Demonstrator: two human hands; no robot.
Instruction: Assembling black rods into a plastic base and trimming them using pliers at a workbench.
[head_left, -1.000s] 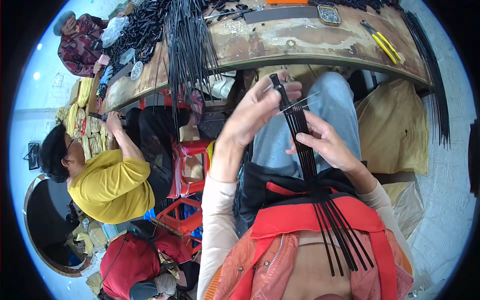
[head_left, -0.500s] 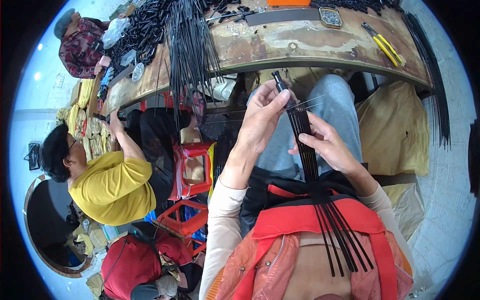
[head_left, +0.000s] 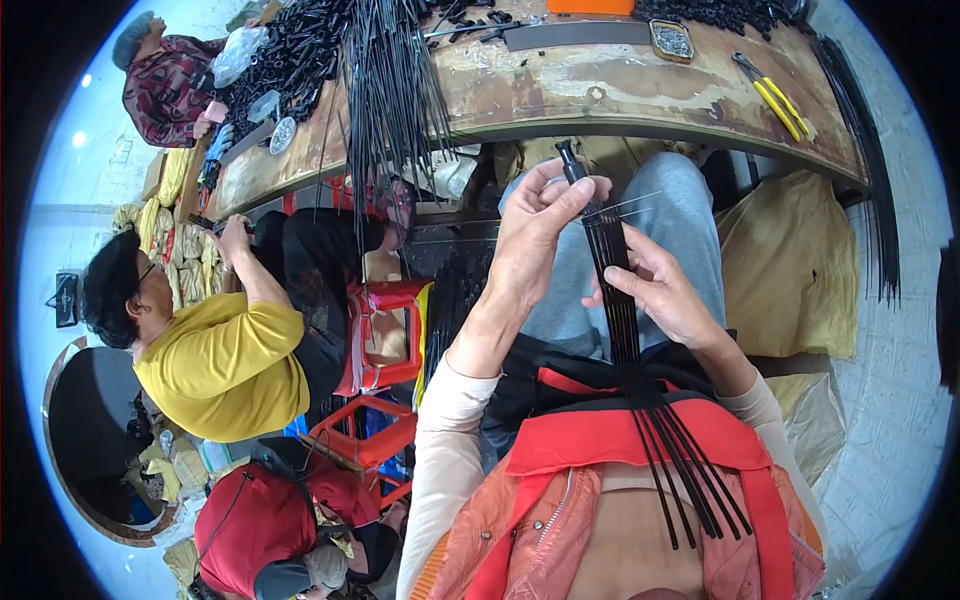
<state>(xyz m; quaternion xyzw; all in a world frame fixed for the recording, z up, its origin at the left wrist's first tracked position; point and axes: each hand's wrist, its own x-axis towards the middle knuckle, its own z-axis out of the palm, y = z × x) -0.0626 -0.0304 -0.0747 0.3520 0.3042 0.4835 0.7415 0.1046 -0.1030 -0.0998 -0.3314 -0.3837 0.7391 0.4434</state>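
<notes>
A black umbrella frame (head_left: 621, 325) hangs upright in front of my lap, its bundle of thin ribs fanning out below over the red apron (head_left: 570, 445). My left hand (head_left: 530, 235) is closed around the top of the frame, thumb and fingers pinching just under its black tubular end piece (head_left: 571, 165). Thin metal wires (head_left: 640, 197) cross the frame beside those fingers and stick out to both sides. Lower down, my right hand (head_left: 662, 292) grips the ribs, its thumb on the front and the other fingers mostly hidden behind.
Ahead is a worn wooden table (head_left: 560, 95) with hanging black rods (head_left: 390, 90), a tin of small metal parts (head_left: 671, 42) and yellow-handled pliers (head_left: 775, 103). A co-worker in yellow (head_left: 225, 365) sits at left near red stools (head_left: 375, 435). Tan sacks (head_left: 790, 265) stand at right.
The whole view has shifted slightly. Both hands keep their hold on the umbrella frame, the left fingers changing position a little at its top.
</notes>
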